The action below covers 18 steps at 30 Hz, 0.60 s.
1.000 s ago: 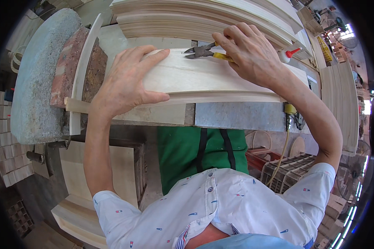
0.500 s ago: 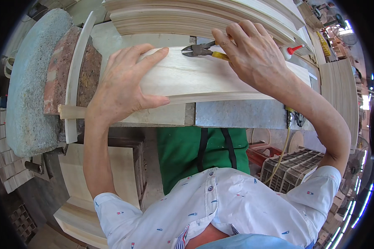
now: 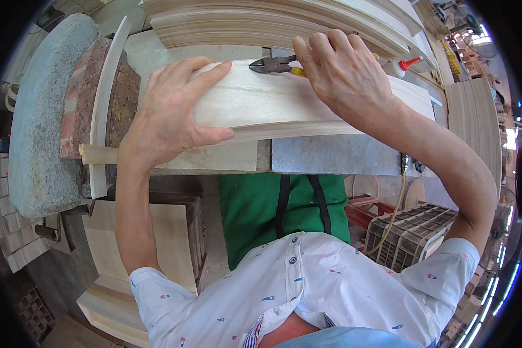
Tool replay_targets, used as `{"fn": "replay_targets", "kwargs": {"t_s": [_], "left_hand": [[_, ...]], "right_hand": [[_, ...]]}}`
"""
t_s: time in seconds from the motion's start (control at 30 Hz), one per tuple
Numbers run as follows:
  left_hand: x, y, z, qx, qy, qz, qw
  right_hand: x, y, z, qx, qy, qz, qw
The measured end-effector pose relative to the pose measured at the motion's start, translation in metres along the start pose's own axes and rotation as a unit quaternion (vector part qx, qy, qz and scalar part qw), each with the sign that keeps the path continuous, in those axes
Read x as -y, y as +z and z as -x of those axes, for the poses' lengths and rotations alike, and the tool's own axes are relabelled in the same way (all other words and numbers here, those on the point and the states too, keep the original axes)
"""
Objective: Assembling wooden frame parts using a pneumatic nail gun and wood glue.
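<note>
A pale wooden board lies lengthwise on the bench, apparently on top of others like it. My left hand grips its left end, thumb along the near edge and fingers at the far edge. In my right hand is a pair of cutting pliers with dark jaws and yellow handles. The jaws look closed and point left, close over the far edge of the board; whether they pinch anything is too small to tell. My right fingers wrap the handles and hide most of them.
Behind lies a tall stack of boards. A white glue bottle with a red tip stands beyond my right wrist. At left are bricks, a thin upright strip and a rough grey block. A plastic crate sits below right.
The pliers have shifted slightly left with my right hand, and their jaws, parted before, now look closed. My left hand keeps its hold on the board.
</note>
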<state>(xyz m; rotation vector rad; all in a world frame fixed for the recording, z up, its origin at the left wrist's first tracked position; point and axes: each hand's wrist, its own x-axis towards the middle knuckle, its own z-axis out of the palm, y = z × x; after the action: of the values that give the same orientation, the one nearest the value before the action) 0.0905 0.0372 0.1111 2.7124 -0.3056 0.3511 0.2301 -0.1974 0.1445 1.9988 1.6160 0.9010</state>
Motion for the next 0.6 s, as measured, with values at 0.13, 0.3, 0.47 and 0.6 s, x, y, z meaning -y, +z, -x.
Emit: {"fn": "replay_targets", "kwargs": {"t_s": [0.13,0.3,0.47,0.6], "left_hand": [[0.0,0.0,0.001,-0.002,0.0,0.001,1.0],[-0.001,0.001,0.0,0.004,-0.009,-0.003,1.0],[-0.001,-0.001,0.002,0.006,-0.018,-0.003,1.0],[-0.001,0.0,0.001,0.003,-0.014,0.0,1.0]], "right_hand": [[-0.002,-0.001,-0.003,0.004,-0.008,-0.01,1.0],[0.0,0.01,0.004,0.039,0.019,-0.102,0.994],[0.001,0.0,-0.002,0.144,0.098,-0.246,0.953],[-0.007,0.003,-0.003,0.176,0.086,-0.276,0.941]]}}
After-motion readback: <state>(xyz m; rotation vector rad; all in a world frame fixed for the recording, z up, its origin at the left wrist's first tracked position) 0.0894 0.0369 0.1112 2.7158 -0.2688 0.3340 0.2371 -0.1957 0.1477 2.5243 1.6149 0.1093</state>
